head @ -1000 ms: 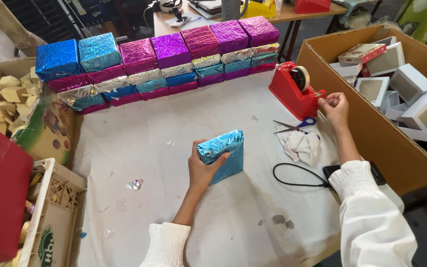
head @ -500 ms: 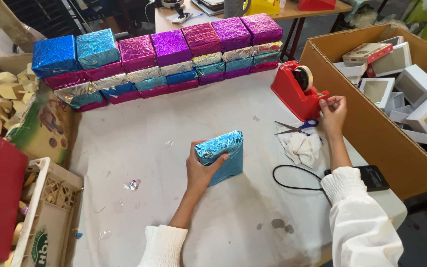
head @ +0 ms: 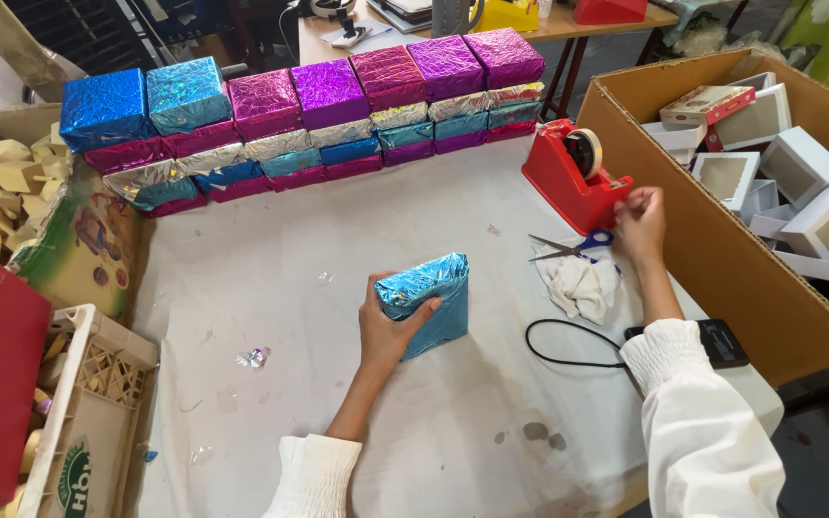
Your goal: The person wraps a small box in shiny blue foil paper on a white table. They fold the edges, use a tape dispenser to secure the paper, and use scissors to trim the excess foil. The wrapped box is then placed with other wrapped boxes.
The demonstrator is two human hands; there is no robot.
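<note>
Gripping the blue foil-wrapped box [head: 426, 302] on the desk [head: 290, 259], the left hand [head: 390, 326] held firm — right hand [head: 640, 221] fingers pinched at the red tape dispenser [head: 568, 177].

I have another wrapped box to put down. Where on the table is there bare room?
Free: the wide white stretch of table between the stacked foil boxes and the blue foil box under the left hand; also the near edge below that box. Crowded: around the right hand, with tape dispenser, scissors, cloth and cable.
</note>
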